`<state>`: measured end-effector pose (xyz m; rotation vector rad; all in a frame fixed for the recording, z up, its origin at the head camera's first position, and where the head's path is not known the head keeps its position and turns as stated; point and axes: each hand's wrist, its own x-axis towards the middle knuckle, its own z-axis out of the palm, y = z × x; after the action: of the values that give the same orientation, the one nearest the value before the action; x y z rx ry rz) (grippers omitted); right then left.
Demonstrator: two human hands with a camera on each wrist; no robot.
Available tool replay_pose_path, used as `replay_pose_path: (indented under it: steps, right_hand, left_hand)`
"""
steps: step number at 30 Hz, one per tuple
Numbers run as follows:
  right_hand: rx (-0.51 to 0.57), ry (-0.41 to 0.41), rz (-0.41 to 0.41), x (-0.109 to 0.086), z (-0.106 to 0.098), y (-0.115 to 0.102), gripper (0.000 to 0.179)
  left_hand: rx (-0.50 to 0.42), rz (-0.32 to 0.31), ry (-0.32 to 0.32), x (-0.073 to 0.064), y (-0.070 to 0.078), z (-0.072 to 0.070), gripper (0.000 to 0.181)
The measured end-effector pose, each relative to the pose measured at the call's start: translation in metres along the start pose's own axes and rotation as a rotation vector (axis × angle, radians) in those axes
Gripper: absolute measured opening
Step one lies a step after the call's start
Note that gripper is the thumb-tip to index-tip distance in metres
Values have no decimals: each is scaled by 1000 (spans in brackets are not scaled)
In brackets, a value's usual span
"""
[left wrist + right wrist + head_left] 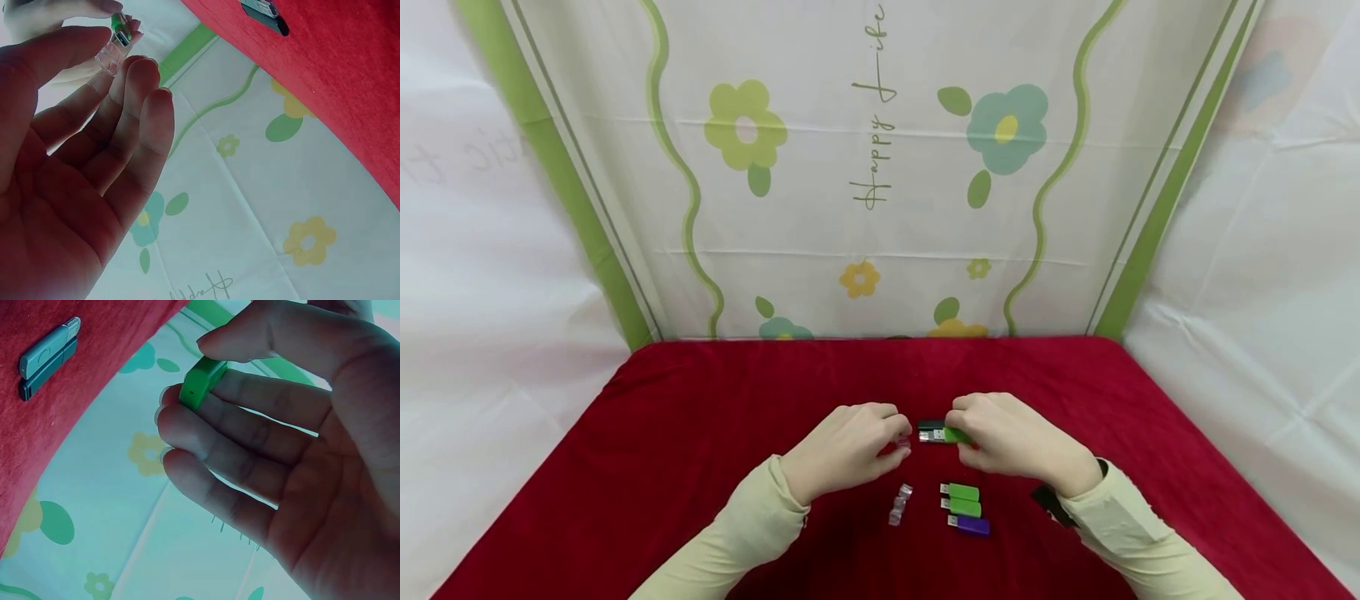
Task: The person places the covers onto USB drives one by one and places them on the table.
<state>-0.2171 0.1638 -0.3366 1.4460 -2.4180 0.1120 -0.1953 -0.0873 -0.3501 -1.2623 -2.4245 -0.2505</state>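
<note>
My right hand (1003,437) pinches a green USB stick (199,381) between thumb and fingertips, its metal plug pointing left. Between the thumb and fingers of my left hand (850,446) is a clear plastic cap (110,57). In the left wrist view the cap is close to the plug of the green stick; whether they touch I cannot tell. Beyond the hands, a black USB stick (53,370) lies beside a grey USB stick (47,353) on the red cloth.
Nearer me, two green USB sticks (962,507) and a purple USB stick (973,526) lie in a column on the red cloth (760,375). Several clear caps (898,505) form a row to their left. White printed curtains (812,208) surround the table.
</note>
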Motion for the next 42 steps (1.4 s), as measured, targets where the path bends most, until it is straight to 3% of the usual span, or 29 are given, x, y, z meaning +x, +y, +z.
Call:
replay_pose_path:
  steps: [42]
  right_hand:
    - [-32, 63, -46, 1, -1, -10, 17]
  left_hand:
    - [46, -20, 15, 1, 4, 4, 9]
